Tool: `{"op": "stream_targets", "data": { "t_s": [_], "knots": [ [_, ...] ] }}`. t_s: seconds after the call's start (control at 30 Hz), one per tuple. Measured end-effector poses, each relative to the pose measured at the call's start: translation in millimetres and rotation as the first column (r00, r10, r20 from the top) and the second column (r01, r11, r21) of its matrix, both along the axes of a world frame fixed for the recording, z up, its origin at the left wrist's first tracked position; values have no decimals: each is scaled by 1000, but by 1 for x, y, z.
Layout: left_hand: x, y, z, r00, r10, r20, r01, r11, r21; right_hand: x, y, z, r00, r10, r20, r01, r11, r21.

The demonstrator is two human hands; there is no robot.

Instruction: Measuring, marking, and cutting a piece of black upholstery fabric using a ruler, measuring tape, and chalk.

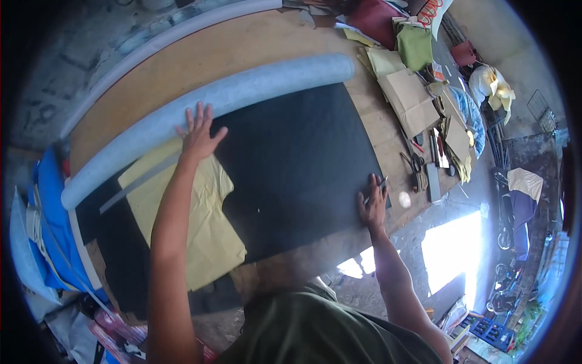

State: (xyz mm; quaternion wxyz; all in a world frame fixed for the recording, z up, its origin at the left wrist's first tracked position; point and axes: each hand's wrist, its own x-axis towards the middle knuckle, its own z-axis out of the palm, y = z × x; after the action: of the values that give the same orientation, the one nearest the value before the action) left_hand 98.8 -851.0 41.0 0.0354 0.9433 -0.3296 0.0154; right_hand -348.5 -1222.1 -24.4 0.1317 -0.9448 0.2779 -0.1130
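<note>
A long pale blue-grey roll of sheet material (267, 85) lies across the table, with a smooth black sheet (297, 164) spread out on its near side. My left hand (202, 136) has its fingers spread, their tips on the roll. Beneath my left wrist and forearm lies a creased yellow paper pattern piece (209, 224), its outline curved on one side. A narrow grey strip (139, 182), straight like a ruler, crosses the paper. At the sheet's right edge rests my right hand (373, 206), with a slim dark pen (382, 181) between its fingers.
Black-handled scissors (414, 162), a grey block (433, 182) and brown paper pieces (407, 102) lie on the wooden table (242, 42) at right. Folded green and maroon material (414, 47) is piled at the far right. A blue bag (54, 224) stands beyond the left edge.
</note>
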Motion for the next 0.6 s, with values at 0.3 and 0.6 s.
{"op": "stream_targets", "data": {
  "t_s": [0.3, 0.6],
  "knots": [
    [295, -50, -13, 998, 59, 2, -59, 998, 29, 12, -18, 0, 999, 9, -31, -8, 999, 44],
    [239, -180, -22, 908, -96, 407, 72, 995, 73, 5, -11, 2, 998, -51, -42, 55, 992, 114]
  ]
}}
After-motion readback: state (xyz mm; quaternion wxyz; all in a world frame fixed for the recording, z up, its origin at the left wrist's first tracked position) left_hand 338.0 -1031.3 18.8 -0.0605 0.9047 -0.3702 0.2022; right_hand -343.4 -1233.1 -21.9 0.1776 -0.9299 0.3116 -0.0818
